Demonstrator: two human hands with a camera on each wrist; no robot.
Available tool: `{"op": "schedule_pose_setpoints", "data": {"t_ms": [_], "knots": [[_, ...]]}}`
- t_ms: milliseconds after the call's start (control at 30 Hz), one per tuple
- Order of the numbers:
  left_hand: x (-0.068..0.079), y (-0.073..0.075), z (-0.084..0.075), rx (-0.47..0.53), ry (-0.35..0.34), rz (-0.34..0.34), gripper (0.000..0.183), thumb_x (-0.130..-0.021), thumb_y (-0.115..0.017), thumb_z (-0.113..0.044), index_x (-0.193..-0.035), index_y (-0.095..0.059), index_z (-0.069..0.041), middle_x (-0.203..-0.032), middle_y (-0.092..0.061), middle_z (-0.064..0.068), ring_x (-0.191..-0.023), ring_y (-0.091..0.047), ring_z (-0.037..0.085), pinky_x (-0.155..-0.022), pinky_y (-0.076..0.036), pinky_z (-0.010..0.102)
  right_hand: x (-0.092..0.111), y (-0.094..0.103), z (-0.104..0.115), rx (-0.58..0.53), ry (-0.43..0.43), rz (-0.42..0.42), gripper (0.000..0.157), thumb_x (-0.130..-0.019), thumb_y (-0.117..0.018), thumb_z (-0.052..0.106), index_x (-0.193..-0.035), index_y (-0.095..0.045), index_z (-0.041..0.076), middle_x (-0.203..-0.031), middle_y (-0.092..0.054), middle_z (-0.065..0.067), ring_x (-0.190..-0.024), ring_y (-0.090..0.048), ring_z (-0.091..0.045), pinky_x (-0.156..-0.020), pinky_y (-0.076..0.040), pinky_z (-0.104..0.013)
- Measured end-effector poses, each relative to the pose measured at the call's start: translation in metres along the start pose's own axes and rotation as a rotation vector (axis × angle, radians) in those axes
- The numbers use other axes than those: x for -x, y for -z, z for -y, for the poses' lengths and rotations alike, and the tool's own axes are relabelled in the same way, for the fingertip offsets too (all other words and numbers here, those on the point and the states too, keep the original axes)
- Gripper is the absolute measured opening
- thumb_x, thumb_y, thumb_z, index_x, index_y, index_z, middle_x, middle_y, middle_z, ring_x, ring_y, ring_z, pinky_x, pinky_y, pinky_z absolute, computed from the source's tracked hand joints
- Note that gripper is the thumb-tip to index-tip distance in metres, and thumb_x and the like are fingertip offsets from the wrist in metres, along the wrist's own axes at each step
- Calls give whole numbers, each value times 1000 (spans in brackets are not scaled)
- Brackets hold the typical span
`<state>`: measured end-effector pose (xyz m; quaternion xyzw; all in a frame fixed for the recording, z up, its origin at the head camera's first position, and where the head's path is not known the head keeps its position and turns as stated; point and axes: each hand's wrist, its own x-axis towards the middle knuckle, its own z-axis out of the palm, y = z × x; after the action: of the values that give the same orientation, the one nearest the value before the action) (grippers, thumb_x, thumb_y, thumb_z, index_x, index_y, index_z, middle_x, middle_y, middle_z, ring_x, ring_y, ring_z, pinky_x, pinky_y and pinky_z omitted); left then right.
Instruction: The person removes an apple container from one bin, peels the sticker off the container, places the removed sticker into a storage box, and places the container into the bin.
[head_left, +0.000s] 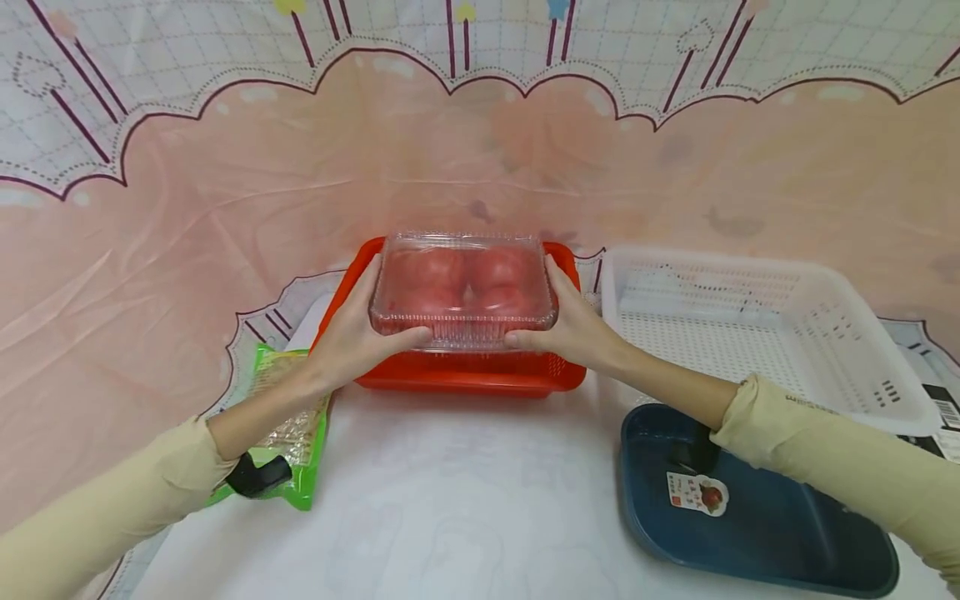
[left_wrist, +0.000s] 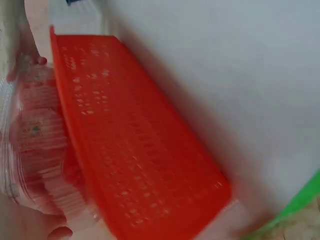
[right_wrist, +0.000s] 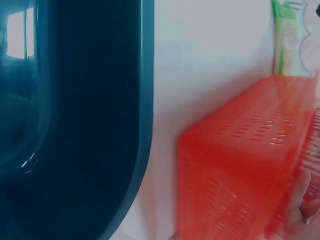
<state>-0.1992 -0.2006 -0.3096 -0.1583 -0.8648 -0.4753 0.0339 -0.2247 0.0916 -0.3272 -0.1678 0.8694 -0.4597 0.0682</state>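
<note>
A clear lidded plastic box of tomatoes [head_left: 463,287] sits over the red plastic basket [head_left: 457,372], its near edge in front of the basket's opening. My left hand [head_left: 362,332] grips the box's left side, thumb along the near edge. On the opposite side my right hand [head_left: 572,327] holds it the same way. The left wrist view shows the box [left_wrist: 40,135] up at the basket's rim, with red fruit pressed near its wall. At the right edge of the right wrist view, some fingers [right_wrist: 299,200] touch the box. Whether the box rests on the basket's bottom is hidden.
A white perforated basket [head_left: 697,333] stands to the right. Nearer lies a dark blue tray [head_left: 757,533] with a small fruit label [head_left: 697,493] in it. Left of the red basket is a green-edged food packet [head_left: 303,446], partly under my left forearm. A patterned cloth hangs behind.
</note>
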Motion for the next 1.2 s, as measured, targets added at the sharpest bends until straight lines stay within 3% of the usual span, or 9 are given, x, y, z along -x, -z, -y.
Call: {"op": "schedule_pose_setpoints", "data": {"t_ms": [267,433,667,767,867,967,1067,1167,1200], "knots": [[-14,-1,37,-163,164,121,113,-80,-72,-51,-157,4,-21,-165,-9,5,-147,-23,30,-112,-32,59,-17,-12,-16,8,0,57,114,-80,-77,37,-157,3,14,-163,-12,-8,-147,-23,-28,-110,-39,-53],[-23,-2,49,-169,212,170,115,-79,-73,-53,-157,5,-15,-164,-9,9,-148,-20,33,-110,-34,60,-26,-14,-21,45,24,59,112,-80,-77,36,-157,0,11,-162,-16,-10,-147,-24,-30,-109,-39,-55],[-36,1,69,-195,213,239,116,-80,-73,-51,-156,6,-12,-163,-9,13,-146,-23,36,-110,-36,59,-37,-26,-25,119,38,81,110,-84,-73,38,-155,4,4,-164,-5,-14,-151,-12,-31,-118,-26,-52],[-40,0,76,-223,199,273,115,-80,-74,-48,-156,4,-9,-163,-11,15,-145,-24,37,-111,-33,60,-41,-32,-26,136,22,98,108,-85,-73,35,-155,2,1,-162,-11,-19,-149,-18,-34,-117,-29,-51],[-42,-3,81,-236,147,291,114,-80,-77,-42,-156,1,-8,-160,-15,18,-143,-28,38,-112,-33,59,-43,-38,-25,193,-18,141,110,-85,-73,33,-153,6,-3,-161,-7,-23,-149,-13,-37,-118,-27,-50],[-43,-6,84,-250,80,306,115,-78,-79,-35,-155,2,-6,-157,-18,19,-142,-28,37,-113,-32,58,-43,-42,-23,263,-79,198,116,-86,-72,35,-150,15,-7,-161,12,-25,-151,4,-38,-120,-21,-48],[-43,-8,83,-268,75,335,119,-79,-79,-33,-153,8,-4,-156,-15,20,-142,-23,37,-115,-29,57,-42,-46,-20,313,-121,229,119,-86,-71,39,-148,20,-7,-159,20,-24,-151,7,-38,-111,-40,-44],[-43,-9,79,-275,124,354,121,-81,-77,-31,-151,17,-2,-158,-5,22,-145,-14,39,-116,-24,59,-42,-47,-18,353,-152,224,121,-85,-71,41,-149,20,-5,-159,21,-24,-149,-9,-39,-84,-56,-36],[-43,-9,78,-275,136,358,122,-81,-77,-30,-151,18,-1,-158,-3,23,-145,-13,40,-116,-23,59,-42,-47,-17,365,-163,224,121,-85,-71,42,-149,21,-4,-159,21,-23,-145,-22,-40,-74,-57,-33]]}}
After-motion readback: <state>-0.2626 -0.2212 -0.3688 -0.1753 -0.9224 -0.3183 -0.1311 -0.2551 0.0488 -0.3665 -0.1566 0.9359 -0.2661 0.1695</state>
